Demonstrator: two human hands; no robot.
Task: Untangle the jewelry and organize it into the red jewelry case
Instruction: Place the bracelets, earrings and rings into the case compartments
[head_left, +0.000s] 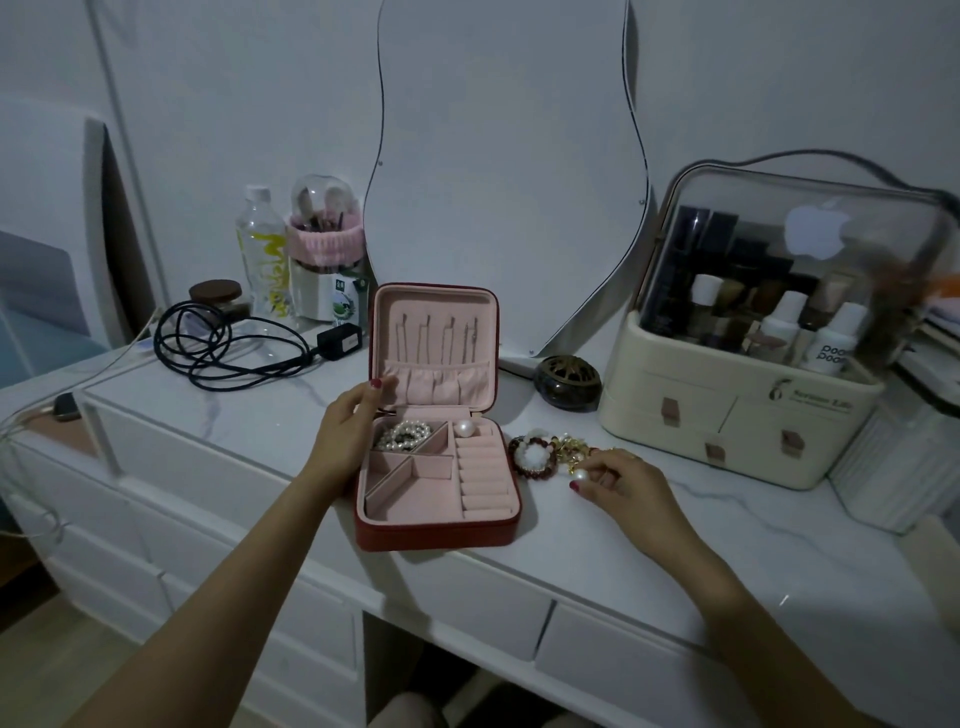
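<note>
The red jewelry case (436, 535) lies open on the white dresser top, its pink lid upright. A pearl bracelet (404, 435) fills its back left compartment and one large pearl (464, 428) rests at the top of the ring rolls. My left hand (349, 428) holds the case's left side, thumb on the lid's edge. To the right of the case lies a tangled pile of jewelry (545, 451): dark red beads, white beads, gold chain. My right hand (621, 483) pinches a large pearl earring (580, 475) at the pile's near edge.
A cream cosmetics organizer (737, 415) stands at the right. A dark round incense burner (567, 382) sits behind the pile. A black cable and adapter (234, 348), a bottle (260, 249) and a brush holder (324, 260) are at back left. A wavy mirror (504, 171) leans behind the case.
</note>
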